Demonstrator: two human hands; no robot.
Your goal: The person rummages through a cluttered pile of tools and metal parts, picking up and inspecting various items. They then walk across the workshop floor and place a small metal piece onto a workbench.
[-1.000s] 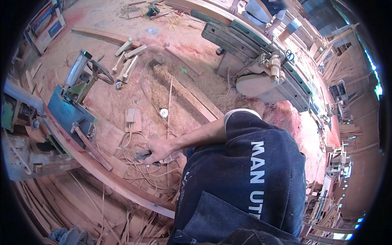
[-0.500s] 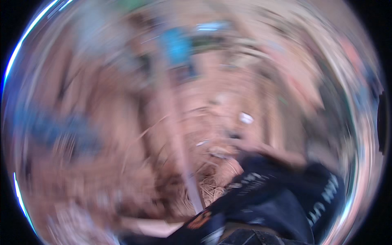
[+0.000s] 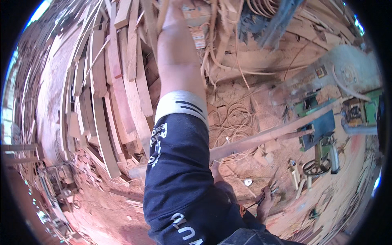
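My left arm, in a navy sleeve (image 3: 175, 163) with a white cuff, stretches up across the middle of the view. At its far end my left hand (image 3: 174, 9) is beside long wooden strips (image 3: 134, 53), its fingers cut off or hidden at the top edge. My right hand (image 3: 265, 200), low and right of centre, is closed around something thin and dark that I cannot make out. Near it a small round white thing (image 3: 248, 182) lies on the dusty ground. A bare foot (image 3: 216, 169) shows beside my sleeve.
Stacked timber pieces (image 3: 98, 81) fill the left. One long plank (image 3: 273, 134) runs from behind my sleeve toward a green machine with a blue plate (image 3: 321, 127) and a handwheel (image 3: 315, 167). Coiled thin strips (image 3: 234, 118) lie on the ground. A dusty rounded machine part (image 3: 347, 73) stands at far right.
The view was smeared by motion and has swung round. My left arm now reaches up the picture, and the machine appears on the right.
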